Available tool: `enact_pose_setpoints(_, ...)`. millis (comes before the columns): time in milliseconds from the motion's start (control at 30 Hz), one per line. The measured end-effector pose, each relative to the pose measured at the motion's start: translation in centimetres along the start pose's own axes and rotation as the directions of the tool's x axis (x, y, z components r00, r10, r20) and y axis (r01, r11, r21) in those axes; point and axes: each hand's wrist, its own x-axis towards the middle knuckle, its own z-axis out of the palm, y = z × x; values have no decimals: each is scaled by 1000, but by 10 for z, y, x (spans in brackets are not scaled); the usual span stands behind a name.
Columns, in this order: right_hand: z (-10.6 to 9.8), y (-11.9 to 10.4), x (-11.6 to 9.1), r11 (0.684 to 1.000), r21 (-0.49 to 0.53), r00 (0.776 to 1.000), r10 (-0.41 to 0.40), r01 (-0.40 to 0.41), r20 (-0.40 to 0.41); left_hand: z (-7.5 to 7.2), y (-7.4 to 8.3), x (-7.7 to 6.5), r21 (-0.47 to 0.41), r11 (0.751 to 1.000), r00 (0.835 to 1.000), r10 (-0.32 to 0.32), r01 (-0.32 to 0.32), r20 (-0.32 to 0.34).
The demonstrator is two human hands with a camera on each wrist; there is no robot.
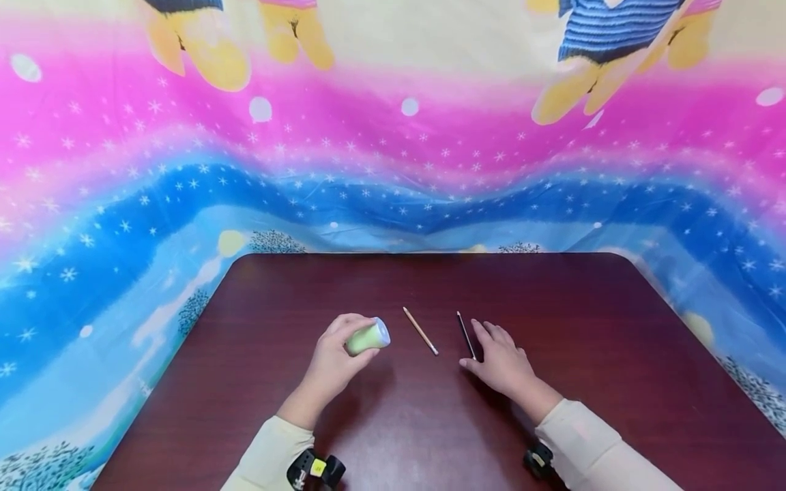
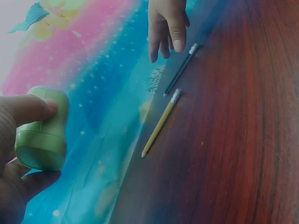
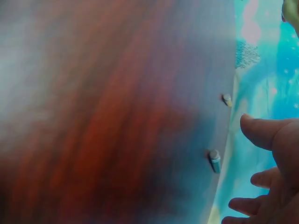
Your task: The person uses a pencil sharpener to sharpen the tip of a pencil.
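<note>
My left hand (image 1: 328, 358) holds a small light-green cylinder (image 1: 364, 339) with a pale end, gripped between thumb and fingers above the table. In the left wrist view the green cylinder (image 2: 44, 130) narrows at the middle; its exact kind is unclear. To its right a yellow pencil (image 1: 420, 331) with a whitish eraser end lies on the table. Farther right lies a black pencil (image 1: 466, 335). Beside and above the black pencil is my right hand (image 1: 503, 361), fingers spread and holding nothing. The right wrist view shows its thumb and fingers (image 3: 261, 133) apart from both pencils.
The dark red-brown wooden table (image 1: 430, 436) has rounded far corners. A colourful cloth (image 1: 393, 157) with snowflakes and cartoon figures hangs behind it and along both sides. Each wrist wears a black strapped device (image 1: 316, 469) by a pale sleeve.
</note>
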Motion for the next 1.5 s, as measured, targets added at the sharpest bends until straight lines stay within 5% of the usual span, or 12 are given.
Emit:
enact_pose_setpoints(567,5,5,5,993,-111,998,51,-47,34,-1,3,3,20,999,997,-41,39,63)
enact_pose_setpoints(867,4,6,12,996,-53,993,78,-74,84,-1,3,1,19,999,997,-39,37,68)
enact_pose_setpoints(1500,0,12,17,999,10,999,50,-50,3,-2,4,2,6,999,998,-32,31,52)
